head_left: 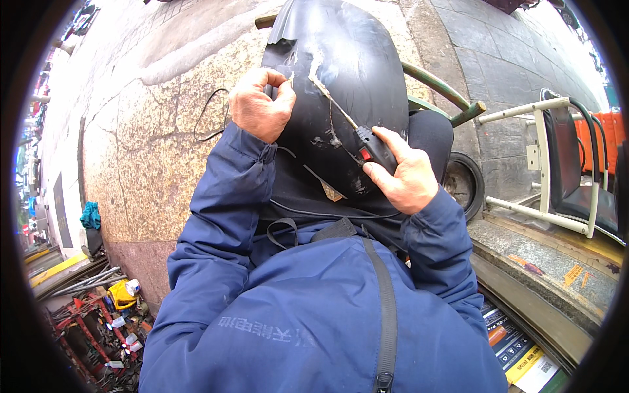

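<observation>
Across my lap lies a large curved black plastic panel [373, 72], shiny and scuffed, with a broken notch along its left edge. A pale, rough seam [315, 65] runs down its upper part. My right hand [409, 173] grips a soldering iron [375, 149] by its black handle, which has a red switch. Its thin metal shaft points up and left, with the tip at the lower end of the seam. My left hand [264, 105] is closed in a pinch at the panel's left edge; a small pale bit shows by the fingertips, too small to name.
A metal-framed chair [570, 164] stands at the right, near a small black tyre [464, 187]. Green poles [436, 85] stick out behind the panel. A thin black cord [208, 118] loops over the stone paving at the left. Red tools and a yellow item [122, 295] crowd the lower left.
</observation>
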The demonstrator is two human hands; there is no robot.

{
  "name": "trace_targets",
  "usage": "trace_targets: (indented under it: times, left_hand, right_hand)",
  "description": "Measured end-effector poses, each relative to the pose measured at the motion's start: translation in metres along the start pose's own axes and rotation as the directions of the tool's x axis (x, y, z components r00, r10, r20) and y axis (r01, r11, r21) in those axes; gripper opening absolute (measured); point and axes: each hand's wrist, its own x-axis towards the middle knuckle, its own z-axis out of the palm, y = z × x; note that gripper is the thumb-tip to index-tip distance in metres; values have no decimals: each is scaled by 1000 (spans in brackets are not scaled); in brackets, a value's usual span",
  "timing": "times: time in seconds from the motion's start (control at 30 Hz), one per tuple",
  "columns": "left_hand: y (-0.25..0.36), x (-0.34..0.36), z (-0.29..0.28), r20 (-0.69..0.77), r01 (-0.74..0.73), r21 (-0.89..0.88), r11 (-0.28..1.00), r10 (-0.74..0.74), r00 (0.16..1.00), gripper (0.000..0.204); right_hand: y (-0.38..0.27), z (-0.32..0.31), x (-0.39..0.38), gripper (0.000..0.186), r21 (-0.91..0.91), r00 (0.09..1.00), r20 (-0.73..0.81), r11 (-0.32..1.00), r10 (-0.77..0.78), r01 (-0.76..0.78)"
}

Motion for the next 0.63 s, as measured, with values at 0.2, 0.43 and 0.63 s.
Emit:
trace_targets:
  times: [0.2,0.43,0.63]
  left_hand:
    - [0,0,0,4,-4,-7,1000,4,1000,5]
    - [0,0,0,12,1,-1,1000,-1,1000,5]
    - [3,0,-1,-40,-261,158,952,270,962,3]
  right_hand:
    - [3,-1,-1,55,-3,1000,-25,1000,-8,8]
    - [7,1,-2,55,0,999,-23,1000,-23,23]
    - [7,0,-5,55,30,1000,-12,999,16,-16]
